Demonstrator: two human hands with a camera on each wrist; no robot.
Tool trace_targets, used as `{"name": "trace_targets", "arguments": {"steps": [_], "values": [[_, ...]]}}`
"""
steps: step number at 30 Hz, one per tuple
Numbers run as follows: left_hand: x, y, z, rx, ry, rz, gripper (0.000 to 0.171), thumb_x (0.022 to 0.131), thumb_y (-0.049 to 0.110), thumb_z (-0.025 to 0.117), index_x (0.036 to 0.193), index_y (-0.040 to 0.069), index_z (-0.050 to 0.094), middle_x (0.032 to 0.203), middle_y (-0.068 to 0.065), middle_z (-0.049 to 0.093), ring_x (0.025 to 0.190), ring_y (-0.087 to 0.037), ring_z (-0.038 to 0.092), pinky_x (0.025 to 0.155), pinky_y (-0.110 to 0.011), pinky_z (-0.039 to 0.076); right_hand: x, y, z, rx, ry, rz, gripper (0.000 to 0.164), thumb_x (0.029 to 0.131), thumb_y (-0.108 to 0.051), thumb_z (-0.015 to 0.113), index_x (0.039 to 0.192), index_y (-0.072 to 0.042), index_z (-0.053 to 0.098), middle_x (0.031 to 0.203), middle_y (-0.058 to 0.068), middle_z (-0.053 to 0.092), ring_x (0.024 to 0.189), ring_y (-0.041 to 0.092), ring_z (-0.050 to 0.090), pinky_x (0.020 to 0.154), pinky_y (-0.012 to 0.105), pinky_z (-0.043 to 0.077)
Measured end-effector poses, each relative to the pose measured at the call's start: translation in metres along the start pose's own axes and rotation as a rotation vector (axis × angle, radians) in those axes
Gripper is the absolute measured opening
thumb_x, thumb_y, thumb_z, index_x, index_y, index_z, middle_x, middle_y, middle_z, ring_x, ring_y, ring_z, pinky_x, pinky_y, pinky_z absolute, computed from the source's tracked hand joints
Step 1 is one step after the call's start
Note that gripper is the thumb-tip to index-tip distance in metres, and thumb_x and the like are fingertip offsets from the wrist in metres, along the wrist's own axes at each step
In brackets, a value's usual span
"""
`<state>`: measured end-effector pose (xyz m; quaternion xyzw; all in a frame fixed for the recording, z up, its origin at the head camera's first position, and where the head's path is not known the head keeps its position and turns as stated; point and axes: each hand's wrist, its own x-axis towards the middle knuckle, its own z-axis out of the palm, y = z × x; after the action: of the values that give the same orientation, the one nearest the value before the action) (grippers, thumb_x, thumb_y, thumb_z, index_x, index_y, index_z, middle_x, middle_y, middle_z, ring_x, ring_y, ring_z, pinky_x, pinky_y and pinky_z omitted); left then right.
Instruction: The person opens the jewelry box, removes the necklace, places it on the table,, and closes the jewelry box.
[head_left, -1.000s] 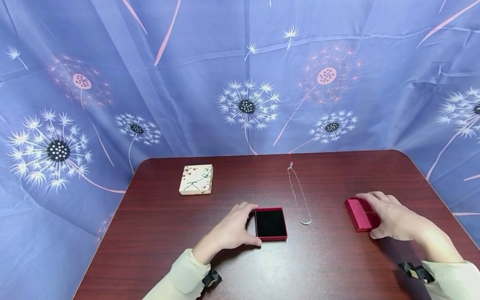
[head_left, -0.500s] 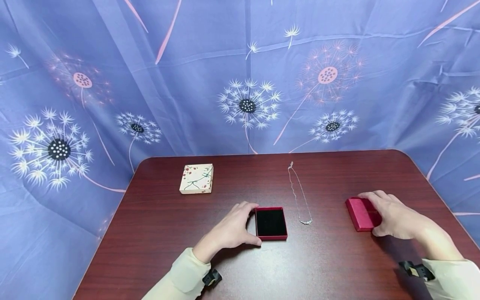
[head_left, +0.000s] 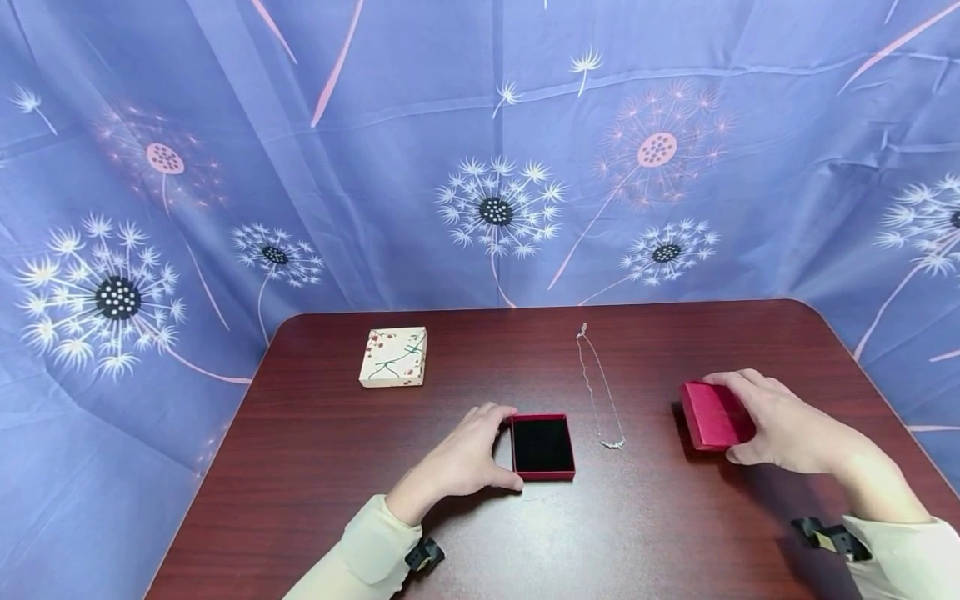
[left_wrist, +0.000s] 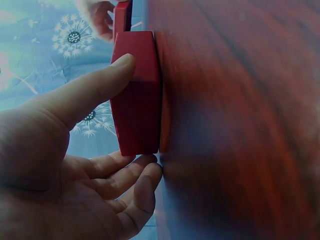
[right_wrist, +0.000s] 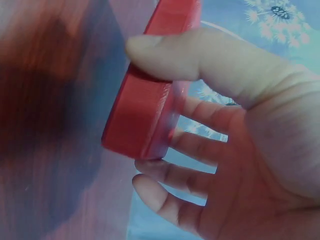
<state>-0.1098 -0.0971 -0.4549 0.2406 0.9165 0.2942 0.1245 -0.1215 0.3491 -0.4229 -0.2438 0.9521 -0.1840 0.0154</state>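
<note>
My left hand [head_left: 465, 454] holds the red jewelry box base [head_left: 542, 478] on the table by its left end, thumb on the near side and fingers at the far side. A black pad lines the base. In the left wrist view the thumb presses the red wall [left_wrist: 137, 115]. On the right, my right hand [head_left: 780, 425] grips the red box lid [head_left: 716, 415], which is tilted and raised off the table, its shadow beneath. The right wrist view shows the thumb across the lid's side [right_wrist: 132, 117]. Between the hands lies a silver necklace [head_left: 611, 444], stretched lengthwise.
A cream box with a floral print [head_left: 393, 358] stands at the back left of the dark wooden table [head_left: 480, 358]. Behind the table hangs a blue dandelion-patterned cloth [head_left: 360, 167].
My right hand has lifted the red lid off the table and shifted it slightly left. The left hand, box base, necklace and cream box have stayed in place.
</note>
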Motion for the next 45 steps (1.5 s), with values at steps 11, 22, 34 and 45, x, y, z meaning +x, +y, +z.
{"name": "trace_targets", "arguments": {"steps": [11, 22, 34, 45], "values": [[0.0, -0.001, 0.0, -0.002, 0.001, 0.007, 0.092, 0.074, 0.031, 0.098, 0.149, 0.004, 0.053, 0.14, -0.008, 0.059, 0.135, -0.026, 0.051, 0.117, -0.041, 0.041, 0.013, -0.03, -0.001, 0.078, 0.025, -0.057, 0.096, 0.062, -0.024, 0.101, 0.144, -0.008, 0.054, 0.125, 0.006, 0.06, 0.107, 0.021, 0.053, 0.079, 0.033, 0.052], [0.0, -0.001, 0.0, -0.009, 0.001, 0.007, 0.092, 0.074, 0.032, 0.098, 0.149, 0.004, 0.053, 0.14, -0.007, 0.059, 0.136, -0.026, 0.051, 0.117, -0.041, 0.041, 0.031, -0.065, 0.002, 0.151, -0.012, -0.07, 0.092, 0.068, -0.03, 0.099, 0.146, -0.01, 0.053, 0.126, 0.001, 0.059, 0.108, 0.017, 0.052, 0.081, 0.033, 0.053], [0.0, -0.001, 0.001, -0.013, 0.005, 0.008, 0.092, 0.074, 0.031, 0.098, 0.149, 0.004, 0.053, 0.139, -0.007, 0.059, 0.135, -0.026, 0.051, 0.117, -0.041, 0.041, 0.049, -0.095, 0.016, 0.187, -0.017, -0.114, 0.088, 0.071, -0.033, 0.096, 0.145, -0.011, 0.055, 0.124, -0.003, 0.059, 0.107, 0.014, 0.052, 0.08, 0.033, 0.053], [0.0, -0.001, 0.001, -0.02, -0.003, -0.002, 0.092, 0.075, 0.032, 0.098, 0.15, 0.003, 0.053, 0.14, -0.007, 0.059, 0.137, -0.026, 0.05, 0.117, -0.042, 0.041, 0.062, -0.117, 0.029, 0.195, -0.056, -0.111, 0.09, 0.071, -0.038, 0.095, 0.147, -0.013, 0.054, 0.125, -0.004, 0.058, 0.108, 0.015, 0.052, 0.078, 0.033, 0.054]]}}
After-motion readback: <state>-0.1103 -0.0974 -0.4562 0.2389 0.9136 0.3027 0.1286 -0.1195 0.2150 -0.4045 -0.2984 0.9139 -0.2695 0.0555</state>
